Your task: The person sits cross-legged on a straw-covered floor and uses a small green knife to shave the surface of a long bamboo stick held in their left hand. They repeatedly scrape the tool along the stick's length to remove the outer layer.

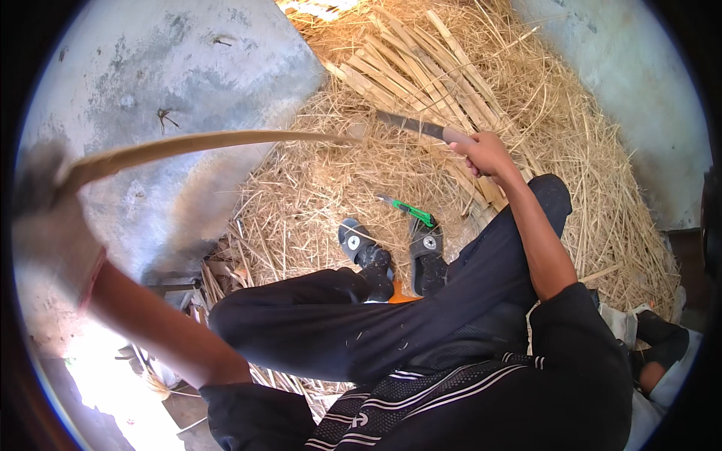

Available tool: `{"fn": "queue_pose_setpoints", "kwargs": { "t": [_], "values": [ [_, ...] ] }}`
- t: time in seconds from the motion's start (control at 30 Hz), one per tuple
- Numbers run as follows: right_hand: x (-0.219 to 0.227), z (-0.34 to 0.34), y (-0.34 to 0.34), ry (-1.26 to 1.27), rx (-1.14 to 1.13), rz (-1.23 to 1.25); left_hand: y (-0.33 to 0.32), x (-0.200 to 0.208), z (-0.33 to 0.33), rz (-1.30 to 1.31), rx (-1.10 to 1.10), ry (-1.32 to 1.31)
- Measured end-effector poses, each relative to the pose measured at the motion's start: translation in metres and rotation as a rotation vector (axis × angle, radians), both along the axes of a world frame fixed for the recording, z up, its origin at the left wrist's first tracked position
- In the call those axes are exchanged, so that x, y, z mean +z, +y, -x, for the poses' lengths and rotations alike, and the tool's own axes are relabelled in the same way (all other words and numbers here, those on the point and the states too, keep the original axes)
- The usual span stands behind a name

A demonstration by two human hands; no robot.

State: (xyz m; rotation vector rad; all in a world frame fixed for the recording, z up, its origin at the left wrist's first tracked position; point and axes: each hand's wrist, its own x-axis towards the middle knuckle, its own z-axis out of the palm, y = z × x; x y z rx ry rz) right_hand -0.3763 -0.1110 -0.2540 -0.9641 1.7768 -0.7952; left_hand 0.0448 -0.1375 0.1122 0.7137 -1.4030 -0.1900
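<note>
My left hand, smeared by motion and in what looks like a pale glove with a red cuff edge, grips one end of a long bamboo strip. The strip bows slightly and reaches across to the middle, its thin far end blurred. On the right, my right hand is wrapped round the handle of a knife. Its dark, straight blade points left, close to the strip's far end; a small gap seems to lie between them. Below, a green utility knife rests by my feet.
Split bamboo strips lie piled on straw-like shavings ahead. Pale wall-like slabs flank both sides. My slippers sit on the shavings, below the utility knife. Another person's foot shows at lower right.
</note>
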Motion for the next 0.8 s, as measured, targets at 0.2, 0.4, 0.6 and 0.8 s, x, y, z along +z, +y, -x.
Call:
{"fn": "queue_pose_setpoints", "kwargs": {
  "t": [0.2,0.4,0.6,0.8],
  "values": [
    [0.005,-0.005,0.046,-0.086,-0.074,0.078,-0.041,-0.037,-0.005,-0.336,-0.555,0.023],
    [0.008,-0.022,0.078,-0.614,0.094,-0.043,-0.037,0.017,-0.035,-0.058,-0.129,0.294],
    [0.006,-0.043,0.075,-0.541,0.058,-0.156,-0.061,0.012,-0.054,0.215,0.369,-0.341],
    [0.008,-0.063,0.071,-0.399,0.104,0.144,-0.041,-0.038,0.077,-0.145,-0.11,0.337]
  ]
}}
